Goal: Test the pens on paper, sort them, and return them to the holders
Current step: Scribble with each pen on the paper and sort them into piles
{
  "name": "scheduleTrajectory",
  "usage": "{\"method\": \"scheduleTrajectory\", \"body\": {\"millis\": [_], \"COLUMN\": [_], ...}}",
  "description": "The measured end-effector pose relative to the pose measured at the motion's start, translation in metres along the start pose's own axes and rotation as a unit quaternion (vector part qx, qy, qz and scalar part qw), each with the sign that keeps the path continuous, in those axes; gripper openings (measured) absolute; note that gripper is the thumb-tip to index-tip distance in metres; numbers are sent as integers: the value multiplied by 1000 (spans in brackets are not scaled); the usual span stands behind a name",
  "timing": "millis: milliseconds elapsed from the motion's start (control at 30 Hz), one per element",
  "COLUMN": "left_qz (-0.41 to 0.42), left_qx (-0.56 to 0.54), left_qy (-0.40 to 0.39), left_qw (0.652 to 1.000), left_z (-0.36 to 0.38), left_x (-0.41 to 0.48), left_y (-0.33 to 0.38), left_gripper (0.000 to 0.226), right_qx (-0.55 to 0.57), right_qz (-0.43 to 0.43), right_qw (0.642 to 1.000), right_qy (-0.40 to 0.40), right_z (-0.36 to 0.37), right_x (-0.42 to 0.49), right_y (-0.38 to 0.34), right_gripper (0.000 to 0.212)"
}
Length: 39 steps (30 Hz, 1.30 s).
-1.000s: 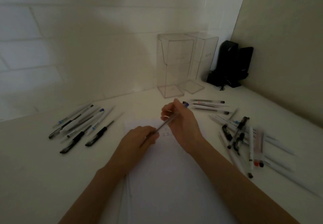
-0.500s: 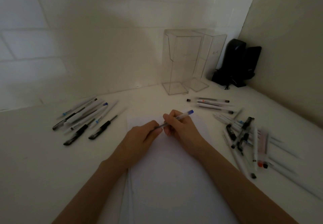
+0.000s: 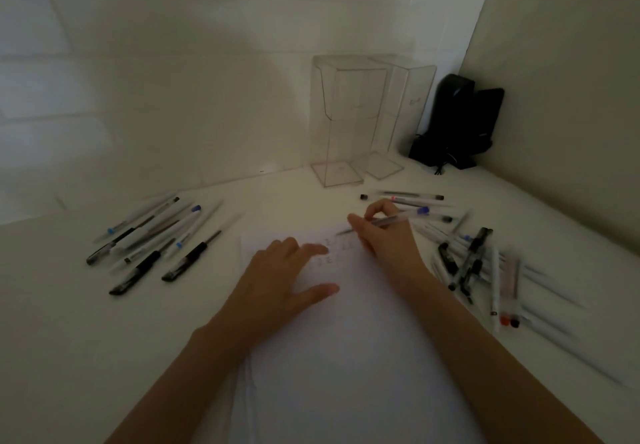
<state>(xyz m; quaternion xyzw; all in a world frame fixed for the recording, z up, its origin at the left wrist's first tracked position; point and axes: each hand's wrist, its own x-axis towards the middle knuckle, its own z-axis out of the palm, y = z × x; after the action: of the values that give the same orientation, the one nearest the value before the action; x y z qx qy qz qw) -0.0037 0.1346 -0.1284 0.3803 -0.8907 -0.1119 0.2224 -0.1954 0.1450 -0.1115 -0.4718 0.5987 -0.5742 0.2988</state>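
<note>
Right hand (image 3: 384, 246) pinches a clear pen (image 3: 393, 220) with a blue end, tip down on the white paper (image 3: 346, 357), while the left hand (image 3: 277, 284) lies flat on that paper, fingers straight, holding nothing. The paper lies on a white table (image 3: 69, 339) in a corner of pale walls, with one bunch of pens (image 3: 152, 239) to its left, another bunch (image 3: 474, 263) to its right, and two clear holders (image 3: 346, 121) and a black box (image 3: 457, 121) behind. Small marks on the paper are too faint to read.
</note>
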Motion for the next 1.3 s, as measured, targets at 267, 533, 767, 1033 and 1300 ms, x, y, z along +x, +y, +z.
{"method": "scheduleTrajectory", "body": {"millis": [267,533,767,1033,1300], "left_qz": [76,72,57,57,59], "left_qx": [63,53,48,36,39], "left_qy": [-47,-56,-78,-76,-79], "left_qw": [994,994,994,995,994], "left_z": [19,15,12,13,15], "left_x": [-6,-4,-3,-3,-2], "left_y": [-3,2,5,3,1], "left_gripper": [64,66,67,63,66], "right_qx": [-135,-100,-164,-161,-164], "right_qz": [-4,-32,-54,-55,-64], "right_qw": [990,994,985,985,984], "right_qy": [32,-42,-13,-31,-30], "right_z": [2,3,3,7,5], "right_x": [0,1,1,3,1], "right_y": [9,11,12,18,16], "right_gripper": [29,32,28,31,32]}}
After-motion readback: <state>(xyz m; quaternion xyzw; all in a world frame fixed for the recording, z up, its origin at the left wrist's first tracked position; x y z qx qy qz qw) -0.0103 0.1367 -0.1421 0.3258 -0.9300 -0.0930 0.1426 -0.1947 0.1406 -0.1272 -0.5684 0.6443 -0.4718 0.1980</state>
